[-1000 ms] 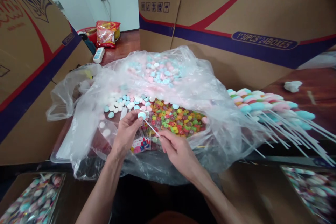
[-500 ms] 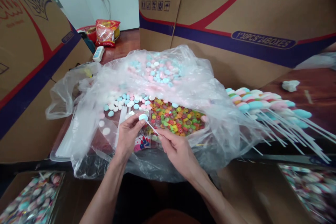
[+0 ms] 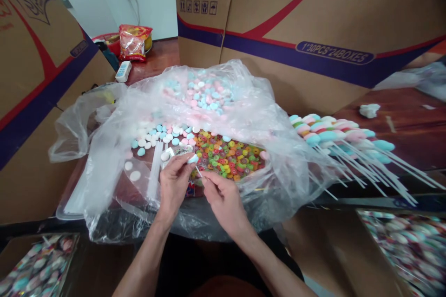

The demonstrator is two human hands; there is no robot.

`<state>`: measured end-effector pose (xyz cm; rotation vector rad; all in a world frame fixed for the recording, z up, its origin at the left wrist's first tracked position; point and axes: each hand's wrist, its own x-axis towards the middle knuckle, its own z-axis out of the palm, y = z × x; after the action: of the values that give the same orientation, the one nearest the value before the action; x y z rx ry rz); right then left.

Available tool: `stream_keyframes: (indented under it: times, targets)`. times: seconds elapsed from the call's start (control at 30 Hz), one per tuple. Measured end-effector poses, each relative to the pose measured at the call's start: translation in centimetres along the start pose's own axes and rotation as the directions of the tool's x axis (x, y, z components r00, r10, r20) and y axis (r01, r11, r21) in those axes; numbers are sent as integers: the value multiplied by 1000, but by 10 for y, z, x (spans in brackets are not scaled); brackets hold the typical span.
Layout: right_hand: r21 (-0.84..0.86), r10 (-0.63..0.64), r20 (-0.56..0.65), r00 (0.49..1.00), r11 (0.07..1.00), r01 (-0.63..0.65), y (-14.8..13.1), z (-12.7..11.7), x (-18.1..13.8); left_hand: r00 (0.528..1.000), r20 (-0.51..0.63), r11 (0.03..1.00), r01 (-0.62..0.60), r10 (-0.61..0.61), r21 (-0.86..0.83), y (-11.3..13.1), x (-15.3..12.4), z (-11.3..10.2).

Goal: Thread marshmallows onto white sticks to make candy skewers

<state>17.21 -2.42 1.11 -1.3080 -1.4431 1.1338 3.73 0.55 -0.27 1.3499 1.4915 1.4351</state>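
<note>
Pale blue round candy disc (image 3: 193,159), pinched in the left hand (image 3: 173,185) grip, is nearing the right hand (image 3: 223,199) grip pinching its thin white plastic stick (image 3: 199,172).

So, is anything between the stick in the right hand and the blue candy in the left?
Nothing visible. The left hand pinches the blue candy, and the white stick held by the right hand runs straight up to it. The clear plastic bag lies around the hands, not between them.
</note>
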Motion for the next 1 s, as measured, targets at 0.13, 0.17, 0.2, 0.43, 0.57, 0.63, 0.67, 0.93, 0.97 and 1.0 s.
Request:
stream_keyframes:
  times: [0.13,0.17,0.2,0.43,0.57,0.63,0.67,0.93,0.97,1.0]
  targets:
    - [5,13,-34,999,1000,-13,2,-1,9,997,72,999,-15,13,29,-1,-7,7]
    - [-5,9,-37,999,1000,-10,3,-3,12,994,106,999,-13,10,31,-1,-8,8]
    - [-14,7,-38,999,1000,-8,4,-5,15,990,141,1000,-5,2,27,0,-9,10]
    - [-65,15,-137,990,998,-24,17,-37,16,974,194,958,-166,121,234,9,23,31]
    - [-124,50,-218,975,989,-78,22,-54,11,934,298,819,-323,196,475,8,43,45]
    - [-142,59,-218,974,986,-92,22,-58,9,927,320,774,-346,195,530,5,47,46]
    - [-153,57,-215,975,984,-91,23,-58,9,926,321,767,-352,200,537,2,48,45]
    - [-253,-61,-142,988,967,23,18,-50,7,937,275,869,-314,217,382,-11,56,28]
    - [-261,-65,-130,989,965,29,17,-49,7,947,255,888,-283,198,362,-12,56,27]
    - [-270,-67,-121,990,962,32,17,-49,8,953,241,900,-262,184,349,-12,56,27]
